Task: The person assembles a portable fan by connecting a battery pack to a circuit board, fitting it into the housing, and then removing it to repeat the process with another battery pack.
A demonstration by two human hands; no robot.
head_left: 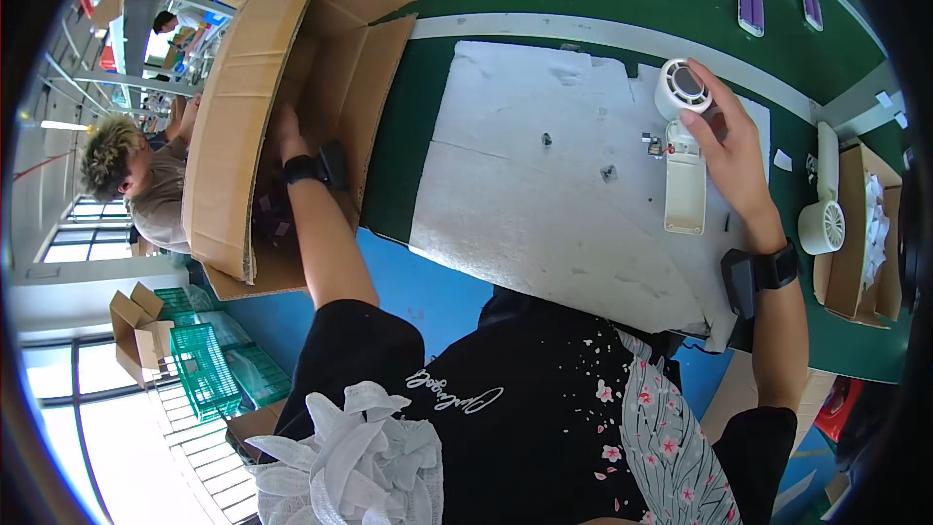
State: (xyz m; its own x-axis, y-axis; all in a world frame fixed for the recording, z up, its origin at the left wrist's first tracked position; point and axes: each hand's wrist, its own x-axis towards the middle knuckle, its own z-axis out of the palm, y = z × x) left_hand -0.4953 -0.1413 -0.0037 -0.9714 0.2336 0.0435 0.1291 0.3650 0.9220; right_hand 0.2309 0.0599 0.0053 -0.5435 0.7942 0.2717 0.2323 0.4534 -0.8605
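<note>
My left hand (288,136) reaches inside a large open cardboard box (225,117) on the left; its fingers are hidden by the box's shadow and walls. At the right side of the pale foam mat (525,194), a white handheld fan (686,190) lies with its round head away from me and its open handle shell toward me. My right hand (731,151) grips the fan head, thumb and fingers curved around its right side. Beside the fan's neck sits a small circuit board (652,144) with metal parts. Two small dark pieces lie on the mat's middle.
Several fans with purple-filled handles (750,0) lie along the far green surface. At the right stand another white fan (823,224) and a small cardboard box (860,282) holding white pieces. A co-worker (146,175) is beyond the large box; green crates (204,369) are stacked lower left.
</note>
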